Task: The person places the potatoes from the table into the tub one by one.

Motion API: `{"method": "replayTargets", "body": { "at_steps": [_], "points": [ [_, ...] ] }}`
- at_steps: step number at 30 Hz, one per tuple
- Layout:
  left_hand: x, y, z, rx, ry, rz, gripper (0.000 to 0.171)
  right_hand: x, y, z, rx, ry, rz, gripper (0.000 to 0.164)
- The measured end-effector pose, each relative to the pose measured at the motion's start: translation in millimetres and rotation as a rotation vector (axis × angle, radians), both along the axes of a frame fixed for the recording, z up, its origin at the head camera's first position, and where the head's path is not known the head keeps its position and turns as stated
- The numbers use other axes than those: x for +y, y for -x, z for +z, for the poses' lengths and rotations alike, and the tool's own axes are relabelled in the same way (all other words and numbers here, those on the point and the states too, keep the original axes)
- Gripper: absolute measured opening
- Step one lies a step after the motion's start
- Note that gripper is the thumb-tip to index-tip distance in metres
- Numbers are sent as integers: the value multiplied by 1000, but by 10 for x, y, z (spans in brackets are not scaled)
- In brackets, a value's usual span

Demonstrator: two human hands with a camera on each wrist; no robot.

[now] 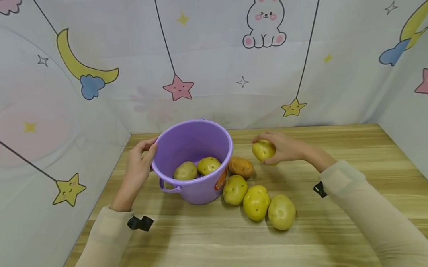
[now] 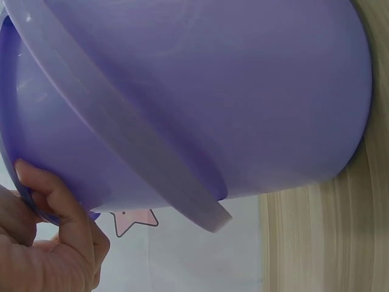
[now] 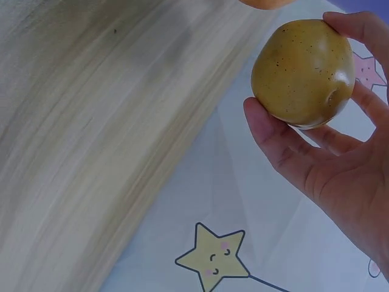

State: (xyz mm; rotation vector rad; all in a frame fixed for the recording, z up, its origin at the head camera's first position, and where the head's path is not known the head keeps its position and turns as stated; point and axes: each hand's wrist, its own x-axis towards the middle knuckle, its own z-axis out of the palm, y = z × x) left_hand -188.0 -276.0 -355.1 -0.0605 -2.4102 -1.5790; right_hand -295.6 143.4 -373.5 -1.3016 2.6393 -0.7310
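Note:
My left hand grips the rim of a purple bucket at its left side. In the left wrist view the fingers of that hand curl over the rim, and the bucket's handle slants across its wall. Two potatoes lie inside, a dull one on the left and a yellower one beside it. Right of the bucket, my right hand holds a yellow potato between thumb and fingers, raised over the table. The right wrist view shows this potato with small dark specks.
Close by the bucket's right side lie a brownish potato and a yellow-green potato. A bright yellow potato and a paler potato continue the row toward the front. Patterned cloth walls enclose the wooden table behind and at both sides.

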Motion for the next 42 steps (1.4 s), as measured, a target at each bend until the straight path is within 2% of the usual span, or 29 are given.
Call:
{"method": "replayTargets", "body": {
  "at_steps": [5,17,24,30,35,42],
  "points": [
    [7,-7,10,-1,-8,5,42,8,-4,75,3,-4,-7,65],
    [0,0,-11,-2,0,-1,42,17,-30,241,-58,30,-5,63],
    [8,-20,-1,-5,-5,8,42,27,-47,318,-25,16,-14,65],
    [11,-24,-6,-12,-10,6,42,12,-60,415,-39,34,-27,65],
    [-3,-6,-17,-6,-1,5,42,-11,-67,499,-9,58,-25,63],
    [0,10,-15,-5,8,4,43,-15,-57,532,16,84,-19,63]
  ]
}}
